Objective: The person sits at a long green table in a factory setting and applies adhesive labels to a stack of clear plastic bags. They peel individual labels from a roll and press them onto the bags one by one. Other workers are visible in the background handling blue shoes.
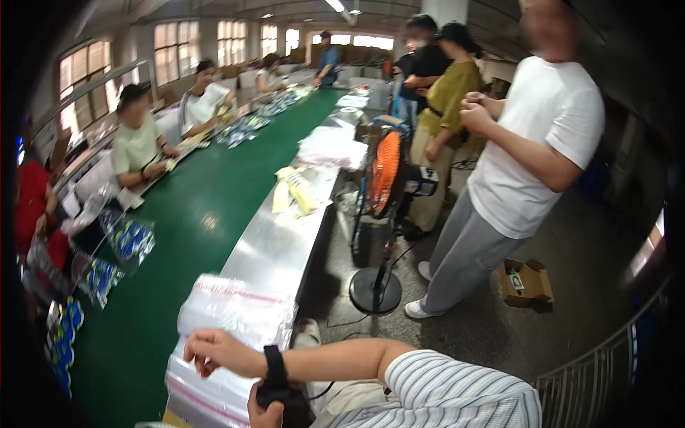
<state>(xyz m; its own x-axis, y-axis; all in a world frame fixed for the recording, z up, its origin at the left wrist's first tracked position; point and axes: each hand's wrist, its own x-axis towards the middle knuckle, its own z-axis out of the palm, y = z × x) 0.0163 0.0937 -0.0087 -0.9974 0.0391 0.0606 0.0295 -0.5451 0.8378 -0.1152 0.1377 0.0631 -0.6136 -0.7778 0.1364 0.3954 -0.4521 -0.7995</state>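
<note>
Currently, right hand [210,349] half-curled, seemingly holding nothing, above plastic bags [239,308]; left hand [262,412], partly visible, clasps black device [291,405] at right wrist. Fan [386,173] stands beyond.

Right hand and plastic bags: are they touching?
Cannot tell: in the head view, the right hand overlaps the bags, showing neither contact nor gap plainly.

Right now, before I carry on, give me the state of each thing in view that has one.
Right hand: fingers loosely curled, nothing seen in it
Left hand: thumb against the device, partly out of frame
Strap: worn
Bags: flat, piled on the table
Fan: upright; on or off, can't tell
Carton: open
Belt: moving or still, can't tell
</note>
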